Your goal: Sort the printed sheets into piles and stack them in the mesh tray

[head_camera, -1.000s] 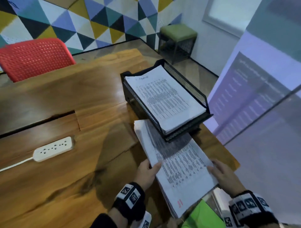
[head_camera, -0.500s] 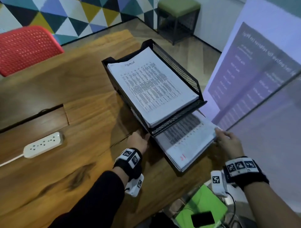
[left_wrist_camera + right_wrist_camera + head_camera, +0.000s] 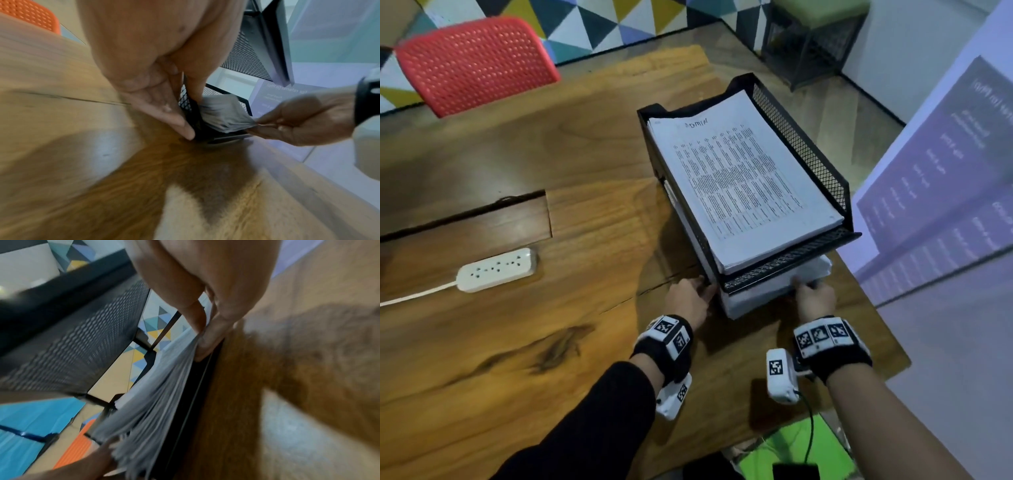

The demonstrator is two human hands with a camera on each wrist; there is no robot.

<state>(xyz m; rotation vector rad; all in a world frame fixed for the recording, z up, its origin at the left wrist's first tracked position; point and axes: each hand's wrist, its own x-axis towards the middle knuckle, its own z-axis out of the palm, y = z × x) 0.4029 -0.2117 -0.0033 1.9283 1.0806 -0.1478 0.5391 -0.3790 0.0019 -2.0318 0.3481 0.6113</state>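
Note:
A black two-tier mesh tray [image 3: 801, 150] stands on the wooden table [image 3: 551, 342]. Its upper tier holds a pile of printed sheets [image 3: 739, 185]. A second stack of sheets [image 3: 763, 294] lies in the lower tier, only its front edge showing. My left hand [image 3: 690, 301] is at the tray's front left corner. In the left wrist view its fingers [image 3: 164, 112] lie straight along the mesh wall [image 3: 186, 100]. My right hand [image 3: 815, 298] pinches the stack's front right corner [image 3: 193, 344] between thumb and fingers [image 3: 209, 340].
A white power strip [image 3: 496, 269] with its cable lies left on the table, beside a recessed panel [image 3: 465, 222]. A red chair [image 3: 472, 61] stands behind, a green stool [image 3: 815, 31] at the back right. The table ends just right of the tray, by a purple printed panel [image 3: 945, 171].
The second stack has slid from the table in front of the tray into the lower tier. Both hands moved forward with it, up to the tray's front.

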